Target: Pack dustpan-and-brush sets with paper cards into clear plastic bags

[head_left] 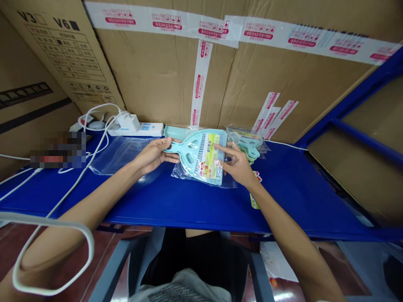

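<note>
A light teal dustpan and brush set (pixel 191 157) in a clear plastic bag is held above the blue table, its handle pointing left. A yellow-green label card (pixel 208 157) lies over the brush bristles. My left hand (pixel 156 156) grips the handle end, thumb on top and fingers beneath. At the pan's wide right end, my right hand (pixel 236 162) has fingers over the label side, with the thumb near the lower edge. Part of the bag hangs loose below the pan.
More bagged sets (pixel 248 144) lie at the back right. A loose card (pixel 254 201) is partly behind my right forearm. At the back left are a flat clear bag (pixel 121 155), a power strip (pixel 151 128) and white cables (pixel 71 188). Cardboard (pixel 157 75) stands behind the table (pixel 189 209).
</note>
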`<state>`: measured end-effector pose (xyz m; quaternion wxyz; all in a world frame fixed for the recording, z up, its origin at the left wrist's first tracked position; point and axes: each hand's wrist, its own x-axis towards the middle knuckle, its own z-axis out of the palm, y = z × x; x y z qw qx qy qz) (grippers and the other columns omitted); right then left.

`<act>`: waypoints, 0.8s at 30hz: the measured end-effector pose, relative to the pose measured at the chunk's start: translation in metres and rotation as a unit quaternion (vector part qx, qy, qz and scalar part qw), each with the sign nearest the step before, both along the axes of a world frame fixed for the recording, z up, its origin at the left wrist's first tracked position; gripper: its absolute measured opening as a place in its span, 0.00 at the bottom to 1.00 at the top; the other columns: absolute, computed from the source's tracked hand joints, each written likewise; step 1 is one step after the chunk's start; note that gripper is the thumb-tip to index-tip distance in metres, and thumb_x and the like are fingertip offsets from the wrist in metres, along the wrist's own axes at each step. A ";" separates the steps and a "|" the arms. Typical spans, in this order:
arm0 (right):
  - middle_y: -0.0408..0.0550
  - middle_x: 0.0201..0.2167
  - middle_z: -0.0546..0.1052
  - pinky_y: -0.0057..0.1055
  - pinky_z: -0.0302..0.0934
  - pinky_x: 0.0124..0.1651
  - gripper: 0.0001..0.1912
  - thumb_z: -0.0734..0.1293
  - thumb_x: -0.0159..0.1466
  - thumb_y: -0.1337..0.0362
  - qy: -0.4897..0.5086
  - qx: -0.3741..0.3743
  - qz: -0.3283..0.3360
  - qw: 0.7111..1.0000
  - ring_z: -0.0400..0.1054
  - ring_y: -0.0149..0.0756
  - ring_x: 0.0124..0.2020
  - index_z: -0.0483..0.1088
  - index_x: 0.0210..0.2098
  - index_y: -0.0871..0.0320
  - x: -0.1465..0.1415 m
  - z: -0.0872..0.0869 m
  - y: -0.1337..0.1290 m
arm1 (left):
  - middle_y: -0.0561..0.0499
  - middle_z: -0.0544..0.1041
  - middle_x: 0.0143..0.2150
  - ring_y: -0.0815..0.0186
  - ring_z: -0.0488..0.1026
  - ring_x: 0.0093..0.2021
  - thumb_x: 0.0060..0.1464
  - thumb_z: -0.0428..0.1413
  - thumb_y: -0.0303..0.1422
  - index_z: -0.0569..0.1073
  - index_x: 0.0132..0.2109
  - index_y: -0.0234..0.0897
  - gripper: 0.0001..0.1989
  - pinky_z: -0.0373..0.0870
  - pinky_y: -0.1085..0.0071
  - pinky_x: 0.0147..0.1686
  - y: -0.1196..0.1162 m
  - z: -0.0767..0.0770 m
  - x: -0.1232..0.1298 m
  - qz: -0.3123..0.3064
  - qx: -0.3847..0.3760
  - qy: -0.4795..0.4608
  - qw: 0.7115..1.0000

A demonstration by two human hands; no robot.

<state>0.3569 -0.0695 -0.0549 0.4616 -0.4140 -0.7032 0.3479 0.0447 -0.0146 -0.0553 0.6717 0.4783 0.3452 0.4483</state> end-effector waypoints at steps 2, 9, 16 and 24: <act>0.55 0.60 0.65 0.26 0.71 0.22 0.27 0.79 0.59 0.54 0.012 -0.004 -0.010 1.000 0.70 0.35 0.39 0.81 0.56 0.54 -0.003 0.001 -0.001 | 0.40 0.85 0.33 0.59 0.85 0.29 0.73 0.55 0.34 0.80 0.50 0.27 0.13 0.86 0.65 0.31 -0.001 0.001 0.002 0.001 -0.008 0.000 1.000; 0.39 0.43 0.75 0.25 0.65 0.19 0.29 0.81 0.56 0.54 0.297 -0.108 -0.077 0.945 0.71 0.32 0.30 0.58 0.44 0.47 -0.008 0.013 -0.003 | 0.40 0.85 0.34 0.59 0.85 0.29 0.71 0.57 0.33 0.79 0.47 0.27 0.11 0.86 0.65 0.31 -0.002 0.001 0.007 0.019 -0.038 -0.017 0.999; 0.47 0.40 0.83 0.34 0.71 0.28 0.26 0.75 0.62 0.44 0.273 -0.291 -0.011 0.917 0.79 0.42 0.34 0.67 0.51 0.51 -0.006 0.018 -0.004 | 0.39 0.86 0.36 0.58 0.86 0.31 0.72 0.57 0.33 0.79 0.48 0.28 0.11 0.87 0.63 0.35 -0.001 -0.003 0.008 0.014 -0.038 -0.023 0.999; 0.49 0.36 0.84 0.38 0.74 0.36 0.39 0.84 0.49 0.57 0.178 -0.211 -0.116 0.954 0.81 0.46 0.35 0.72 0.57 0.57 -0.006 0.010 -0.003 | 0.40 0.85 0.39 0.55 0.87 0.38 0.72 0.56 0.32 0.79 0.51 0.28 0.11 0.87 0.59 0.42 -0.006 -0.007 0.012 -0.038 -0.029 -0.016 0.999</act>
